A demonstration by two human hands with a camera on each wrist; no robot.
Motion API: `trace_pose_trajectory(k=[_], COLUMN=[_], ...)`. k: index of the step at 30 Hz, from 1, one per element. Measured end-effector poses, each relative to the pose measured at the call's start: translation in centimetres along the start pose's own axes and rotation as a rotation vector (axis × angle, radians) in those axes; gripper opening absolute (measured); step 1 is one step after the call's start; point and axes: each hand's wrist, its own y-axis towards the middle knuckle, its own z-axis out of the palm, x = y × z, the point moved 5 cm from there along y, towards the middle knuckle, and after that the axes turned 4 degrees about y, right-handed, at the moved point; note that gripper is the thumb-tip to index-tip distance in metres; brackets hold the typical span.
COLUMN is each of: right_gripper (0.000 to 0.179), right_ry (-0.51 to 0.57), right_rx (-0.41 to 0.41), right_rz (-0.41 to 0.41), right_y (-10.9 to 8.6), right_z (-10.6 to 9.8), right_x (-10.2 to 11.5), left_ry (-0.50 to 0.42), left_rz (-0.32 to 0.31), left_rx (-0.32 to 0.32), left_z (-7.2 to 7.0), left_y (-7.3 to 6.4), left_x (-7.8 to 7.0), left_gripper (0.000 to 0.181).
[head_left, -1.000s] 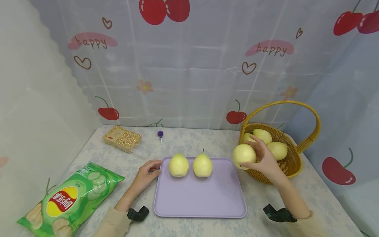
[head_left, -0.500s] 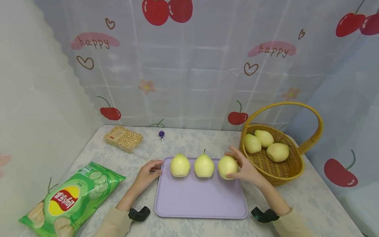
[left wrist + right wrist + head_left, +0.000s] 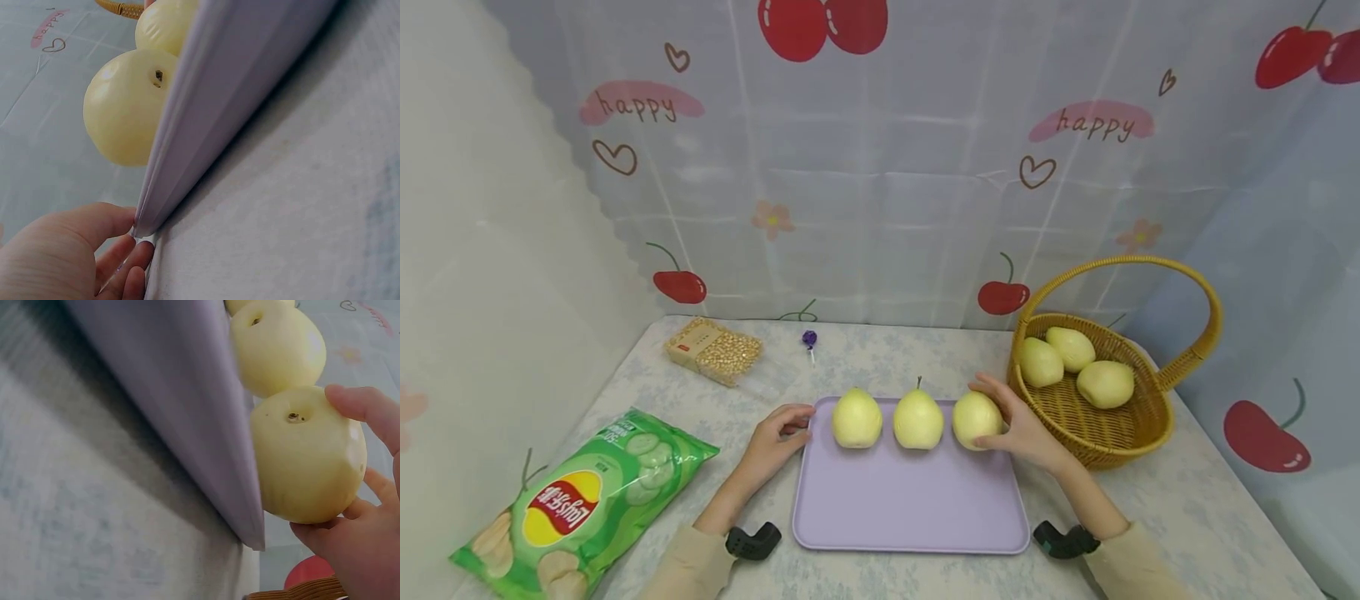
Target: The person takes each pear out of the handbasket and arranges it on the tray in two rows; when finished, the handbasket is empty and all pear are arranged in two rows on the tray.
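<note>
A lilac tray [image 3: 910, 508] lies on the table with a row of pale yellow pears along its far side: a left pear [image 3: 857, 419], a middle pear [image 3: 917, 420] with its stem up, and a right pear [image 3: 976, 421]. My right hand [image 3: 1026, 429] grips the right pear, thumb on the near side and fingers behind it; the right wrist view shows this pear [image 3: 309, 459] inside the tray's edge. At the far left corner my left hand [image 3: 778, 437] pinches the tray's rim, thumb [image 3: 109, 220] against its edge and fingers curled below.
A wicker basket [image 3: 1093, 454] with a tall handle stands right of the tray, holding several pears [image 3: 1105, 384]. A green chip bag [image 3: 625, 467] lies at left. Behind are a bag of yellow kernels [image 3: 715, 350] and a purple lollipop [image 3: 809, 339]. A printed curtain backs the table.
My right hand has carried a pear leftward from beside the basket down to the tray's far right corner, with little movement over the last half second. The left hand has stayed at the rim.
</note>
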Motion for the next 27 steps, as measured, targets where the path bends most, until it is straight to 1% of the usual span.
trace_pose_trajectory(k=[6, 13, 16, 19, 22, 25, 27], right_gripper=[0.094, 0.1, 0.101, 0.102, 0.103, 0.102, 0.102], right_ry=[0.009, -0.008, -0.003, -0.021, -0.053, -0.071, -0.076], right_rx=[0.009, 0.016, 0.016, 0.011, -0.012, -0.045, -0.068], right_rz=[0.004, 0.003, 0.007, 0.028, 0.053, 0.071, 0.082], right_y=[0.1, 0.0, 0.0, 0.0, 0.0, 0.0, 0.0], right_z=[0.2, 0.4, 0.5, 0.5, 0.5, 0.3, 0.1], right_x=[-0.1, -0.5, -0.5, -0.7, -0.8, -0.9, -1.0], left_ry=[-0.006, -0.002, -0.005, -0.017, -0.019, -0.019, -0.019], left_rz=[0.006, 0.003, 0.005, 0.004, 0.003, 0.006, 0.004], left_rx=[0.002, -0.007, -0.006, 0.007, 0.025, 0.031, 0.031], left_z=[-0.1, 0.0, -0.1, -0.5, -0.9, -1.0, -1.0], left_y=[0.0, 0.0, -0.2, -0.6, -0.8, -1.0, -1.0], left_x=[0.0, -0.2, -0.9, -2.3, -3.5, -4.0, -4.1], left_gripper=[0.035, 0.034, 0.035, 0.035, 0.035, 0.035, 0.035])
